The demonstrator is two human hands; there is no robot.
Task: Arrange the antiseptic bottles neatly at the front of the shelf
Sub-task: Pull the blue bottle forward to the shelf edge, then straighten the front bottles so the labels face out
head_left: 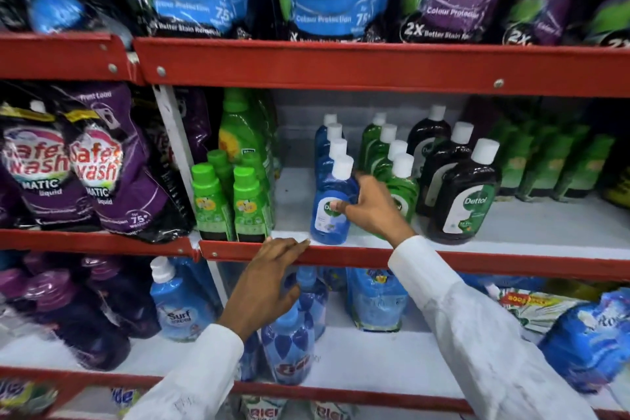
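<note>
On the middle shelf stand three rows of white-capped antiseptic bottles running front to back. My right hand is shut on the front blue bottle, which stands upright at the shelf's front edge with more blue bottles lined up behind it. To its right is a row of green bottles, the front one partly hidden by my hand. Further right stands a row of dark brown bottles. My left hand rests with fingers spread on the red front rail, holding nothing.
Green-capped bottles stand to the left of a bare gap on the same shelf. Green packs sit at the far right. Detergent pouches fill the left bay and the shelf above. Blue refill pouches stand on the shelf below.
</note>
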